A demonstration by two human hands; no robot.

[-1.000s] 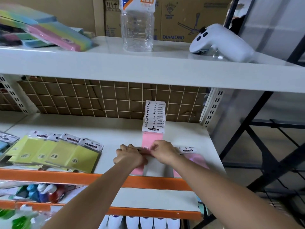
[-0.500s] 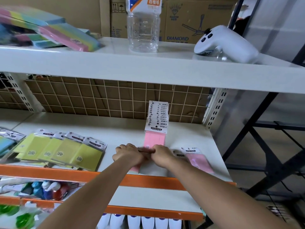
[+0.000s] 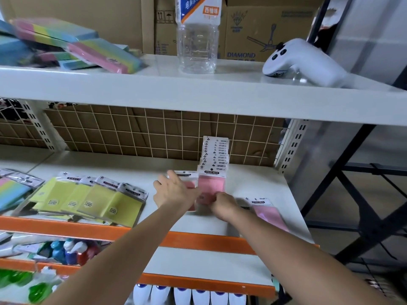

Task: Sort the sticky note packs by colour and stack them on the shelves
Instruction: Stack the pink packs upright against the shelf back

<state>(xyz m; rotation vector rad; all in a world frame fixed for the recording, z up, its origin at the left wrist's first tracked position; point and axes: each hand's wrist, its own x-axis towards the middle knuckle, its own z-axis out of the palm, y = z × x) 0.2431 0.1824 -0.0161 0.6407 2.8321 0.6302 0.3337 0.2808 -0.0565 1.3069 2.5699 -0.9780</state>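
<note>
Your left hand [image 3: 174,191] lies on a pink pack [image 3: 189,186] on the middle shelf [image 3: 253,183], fingers spread wide and fairly straight, pointing toward 11 o'clock; the pack is mostly hidden under it. Your right hand [image 3: 223,205] has its fingers curled at the near end of the pink stack [image 3: 212,172], which fans back toward 12 o'clock against the wire grid [image 3: 132,133]; whether they pinch it you cannot tell. Another pink pack [image 3: 267,211] lies at 3 o'clock of the right hand, just beside it. The yellow packs [image 3: 92,200] overlap in a row at 9 o'clock, well apart from your hands. On the top shelf [image 3: 198,95] stand a bottle [image 3: 197,38] and a white controller [image 3: 301,62]
</note>
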